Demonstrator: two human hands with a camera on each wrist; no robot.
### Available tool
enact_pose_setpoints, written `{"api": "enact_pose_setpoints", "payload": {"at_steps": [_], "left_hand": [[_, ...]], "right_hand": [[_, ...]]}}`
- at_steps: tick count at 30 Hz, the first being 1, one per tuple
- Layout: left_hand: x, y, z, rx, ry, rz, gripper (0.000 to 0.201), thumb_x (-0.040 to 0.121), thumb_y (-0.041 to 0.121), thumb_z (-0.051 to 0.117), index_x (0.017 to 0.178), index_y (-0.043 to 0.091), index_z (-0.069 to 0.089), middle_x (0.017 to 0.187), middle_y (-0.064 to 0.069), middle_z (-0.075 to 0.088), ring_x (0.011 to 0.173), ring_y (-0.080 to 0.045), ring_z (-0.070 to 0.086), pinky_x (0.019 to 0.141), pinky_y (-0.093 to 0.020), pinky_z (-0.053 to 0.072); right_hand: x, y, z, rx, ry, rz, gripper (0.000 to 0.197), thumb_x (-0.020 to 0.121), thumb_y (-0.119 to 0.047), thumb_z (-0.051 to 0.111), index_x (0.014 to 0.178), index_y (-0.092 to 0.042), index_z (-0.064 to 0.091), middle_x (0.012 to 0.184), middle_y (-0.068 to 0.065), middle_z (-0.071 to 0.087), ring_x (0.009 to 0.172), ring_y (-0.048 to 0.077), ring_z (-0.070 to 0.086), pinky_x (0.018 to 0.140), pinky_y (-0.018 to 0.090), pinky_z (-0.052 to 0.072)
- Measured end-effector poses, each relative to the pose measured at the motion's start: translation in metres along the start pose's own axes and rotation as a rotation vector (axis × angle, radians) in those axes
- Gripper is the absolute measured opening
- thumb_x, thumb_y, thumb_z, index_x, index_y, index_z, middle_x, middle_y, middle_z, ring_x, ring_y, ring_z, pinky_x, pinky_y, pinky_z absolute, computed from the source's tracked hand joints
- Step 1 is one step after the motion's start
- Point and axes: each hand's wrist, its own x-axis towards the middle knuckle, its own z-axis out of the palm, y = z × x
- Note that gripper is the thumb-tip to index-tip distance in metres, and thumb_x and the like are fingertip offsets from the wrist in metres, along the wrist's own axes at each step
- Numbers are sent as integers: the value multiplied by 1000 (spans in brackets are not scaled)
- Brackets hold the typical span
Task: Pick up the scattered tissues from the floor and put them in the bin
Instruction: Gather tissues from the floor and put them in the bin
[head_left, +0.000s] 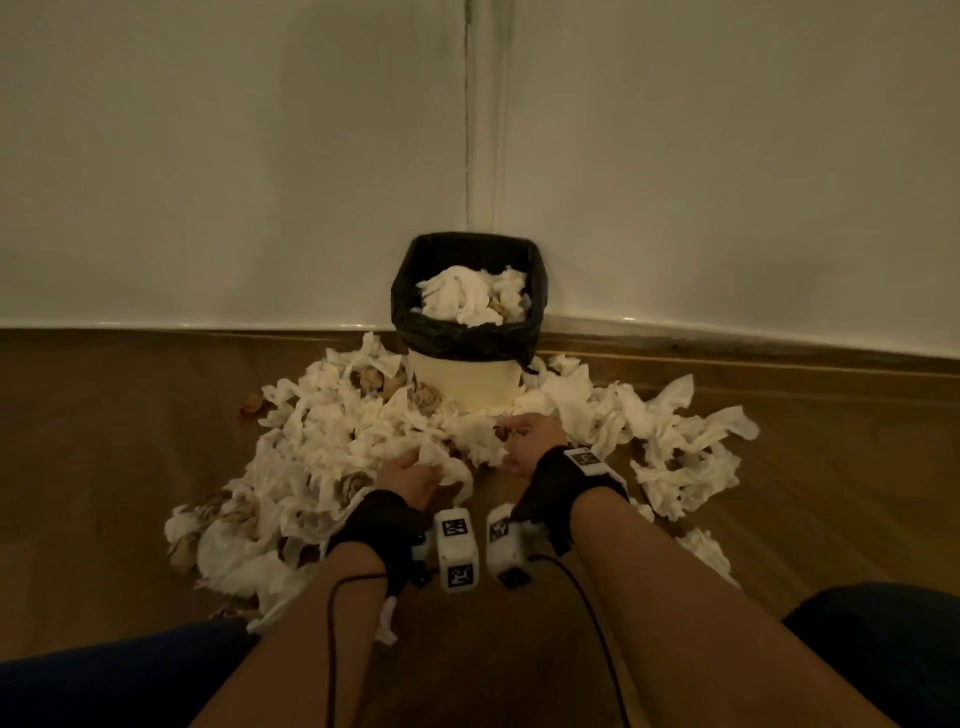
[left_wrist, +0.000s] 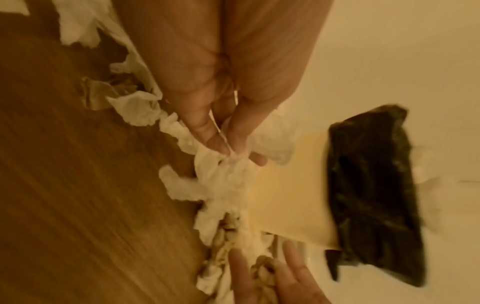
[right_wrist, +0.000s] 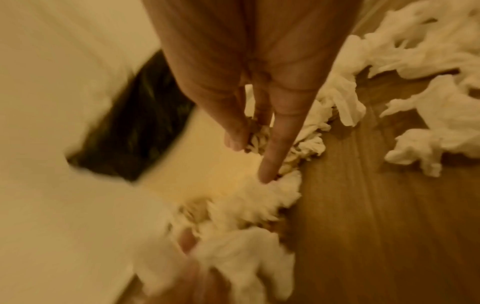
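Far left: a small brown scrap (head_left: 253, 402) lies alone on the wood floor (head_left: 104, 467), apart from the main mess. Next, a big heap of white tissues (head_left: 311, 441) with brown crumpled bits mixed in, spreading from the wall down toward the person's left knee.

Left hand (head_left: 410, 475) is low at the near edge of the heap, black wrist strap and white marker cube behind it. In the left wrist view its fingers (left_wrist: 207, 131) are drawn together, pinching a white tissue (left_wrist: 228, 176) that trails off toward the bin base. Tissue sits on or just above the floor; lifted or not, cannot tell.

Centre: the bin (head_left: 462, 384), cream body with black liner (head_left: 415, 312) folded over the rim, stands in the wall corner, already heaped with tissues (head_left: 467, 293). More tissues are packed right against its base.

Right hand (head_left: 530, 439) is just in front of the bin base, fingers reaching into the wad there. Right wrist view: fingers (right_wrist: 275, 144) mostly straight, slightly parted, tips poking into brownish crumpled tissue (right_wrist: 259, 142). An actual grip isn't visible, blurry.

Right: looser scatter of white tissues (head_left: 685, 447) on the floor, a few stray ones near the right knee.
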Motion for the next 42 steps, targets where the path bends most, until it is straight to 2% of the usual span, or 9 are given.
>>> {"api": "enact_pose_setpoints", "payload": {"at_steps": [4,8,15,19,28,32,36,38,42], "left_hand": [[-38,33,14,-263,-108,63,38,94,-10,37,129,-1,47,130,-18,48,117,-35,50,86,-31,48],[-77,68,24,-408,-151,141,38,96,-10,31,132,-5,43,115,-18,55,80,-23,56,52,-19,55],[-130,111,40,-334,-191,197,46,95,-3,18,134,3,42,77,-10,46,59,-14,36,47,-22,37],[-138,126,51,-260,-161,279,49,87,-9,26,128,7,48,96,-10,49,61,-14,34,54,-23,28],[-133,141,69,-173,-159,522,24,102,11,28,122,5,37,78,-9,53,50,-16,61,48,-22,51],[-116,139,68,-251,-229,460,21,100,10,27,102,7,47,51,-2,49,37,-12,47,40,-20,40],[-104,139,73,152,-47,584,43,100,42,27,119,11,50,74,2,55,62,-9,52,62,-23,44],[-98,145,76,435,16,639,42,102,33,26,129,8,46,114,-8,57,105,-24,55,93,-32,42],[-82,161,80,732,104,655,33,100,8,31,125,0,49,132,-22,47,125,-32,42,104,-31,32]], "right_hand": [[-37,-43,-25,439,-15,-32,31,93,6,40,120,-1,54,72,9,50,56,18,53,77,40,55],[-85,-82,-52,583,-2,-100,32,94,10,33,116,-5,49,69,11,45,57,19,40,53,28,41],[-155,-120,-79,545,-36,-152,46,90,9,21,122,-9,48,68,5,38,55,13,27,52,24,20],[-169,-124,-97,371,-90,-277,47,93,13,25,134,-5,38,73,6,37,57,13,32,52,25,26],[-158,-128,-115,449,-119,-533,28,97,6,36,125,5,42,84,14,57,65,23,62,56,20,56],[-139,-136,-119,469,-75,-579,21,92,5,49,112,0,51,84,12,61,55,17,68,56,23,57],[-119,-135,-114,234,71,-593,25,86,-10,65,110,-10,61,82,-1,66,53,9,65,45,17,48],[-106,-133,-110,169,161,-589,24,83,-14,69,106,-13,64,82,-2,66,46,4,60,41,12,42],[-74,-131,-97,4,286,-522,25,86,-13,65,111,-14,64,102,8,66,74,17,64,68,22,55]]}}
